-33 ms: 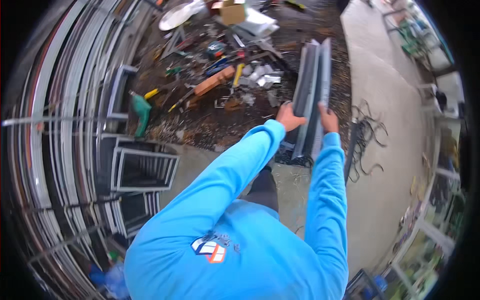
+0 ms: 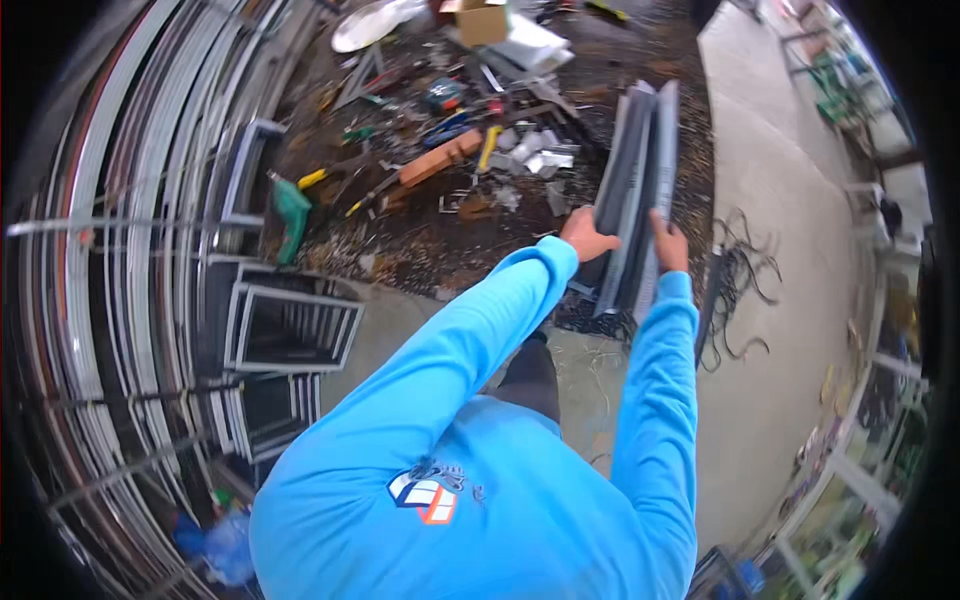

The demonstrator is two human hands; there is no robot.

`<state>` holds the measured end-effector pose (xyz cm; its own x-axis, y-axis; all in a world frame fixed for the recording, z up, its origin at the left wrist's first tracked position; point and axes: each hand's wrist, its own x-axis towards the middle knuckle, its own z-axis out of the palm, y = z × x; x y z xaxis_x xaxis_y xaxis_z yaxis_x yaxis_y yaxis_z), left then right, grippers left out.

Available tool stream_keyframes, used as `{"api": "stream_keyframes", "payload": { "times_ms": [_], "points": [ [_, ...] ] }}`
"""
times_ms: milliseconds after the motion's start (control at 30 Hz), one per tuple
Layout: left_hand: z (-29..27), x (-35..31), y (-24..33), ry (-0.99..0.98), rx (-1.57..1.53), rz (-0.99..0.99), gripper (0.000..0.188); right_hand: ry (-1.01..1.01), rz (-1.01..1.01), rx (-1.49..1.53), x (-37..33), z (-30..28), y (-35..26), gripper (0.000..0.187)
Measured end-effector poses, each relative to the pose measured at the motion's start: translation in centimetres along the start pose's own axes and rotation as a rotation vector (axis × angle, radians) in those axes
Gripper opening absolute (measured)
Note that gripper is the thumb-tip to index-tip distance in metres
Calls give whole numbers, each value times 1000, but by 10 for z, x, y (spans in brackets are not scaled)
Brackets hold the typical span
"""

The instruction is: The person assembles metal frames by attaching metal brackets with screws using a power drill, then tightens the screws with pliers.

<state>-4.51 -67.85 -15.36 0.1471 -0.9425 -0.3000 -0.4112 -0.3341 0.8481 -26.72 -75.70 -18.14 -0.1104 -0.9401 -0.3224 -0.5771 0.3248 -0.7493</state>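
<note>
A bundle of long grey strips (image 2: 630, 170), metal profiles by their look, lies lengthwise near the right edge of a dark, littered workbench (image 2: 400, 235). My left hand (image 2: 588, 236) grips the bundle's left side near its closer end, thumb laid across the top. On the opposite side, my right hand (image 2: 670, 245) has its fingers wrapped round the rightmost strip. The fingers under and behind the strips are hidden.
Left of the bundle lie an orange-brown block (image 2: 440, 158), a yellow-handled tool (image 2: 489, 148) and silver metal offcuts (image 2: 545, 155). A green power tool (image 2: 291, 215) sits at the bench's left edge. Racked profiles (image 2: 150, 200) line the left; black cords (image 2: 740, 290) hang at right.
The whole view has shifted slightly, so bench and hands appear a little further right. Both hands keep their hold on the strips.
</note>
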Motion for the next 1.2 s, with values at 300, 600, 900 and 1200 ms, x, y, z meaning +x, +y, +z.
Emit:
{"api": "stream_keyframes", "payload": {
  "times_ms": [300,600,900,1200],
  "points": [
    [-155,-74,-64,281,108,240,74,-401,-189,823,-79,-61,-39,74],
    [-458,-151,-259,776,788,-420,109,21,-302,972,-166,-7,-161,49],
    [-571,-143,-338,470,488,-488,157,472,363,1010,-336,220,-86,66],
    [-616,-149,-354,467,524,-386,130,757,430,875,-362,324,-102,65]
  ]
}}
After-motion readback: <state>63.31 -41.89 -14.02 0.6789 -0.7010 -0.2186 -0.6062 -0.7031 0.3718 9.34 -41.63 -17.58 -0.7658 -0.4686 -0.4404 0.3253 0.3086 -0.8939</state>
